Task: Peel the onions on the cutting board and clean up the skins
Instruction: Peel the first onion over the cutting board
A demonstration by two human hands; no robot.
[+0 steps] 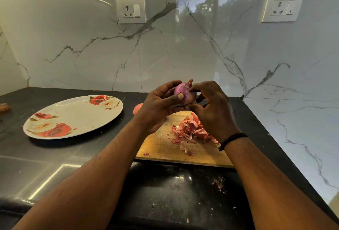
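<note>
A purple onion (184, 90) with a dry stem tip is held up above the far end of the wooden cutting board (161, 147). My left hand (157, 108) grips it from the left, thumb pressed on its front. My right hand (212, 110) pinches the skin near the stem on the onion's right side. A heap of pink-red onion skins (189, 130) lies on the board below my right hand. Another onion (137, 108) peeks out on the counter behind my left hand, mostly hidden.
A floral plate (73, 117) sits on the black counter (36, 165) to the left of the board. A small orange-brown thing (4, 106) lies at the far left edge. Marble walls close in behind and on the right. Skin crumbs (219, 184) dot the counter in front.
</note>
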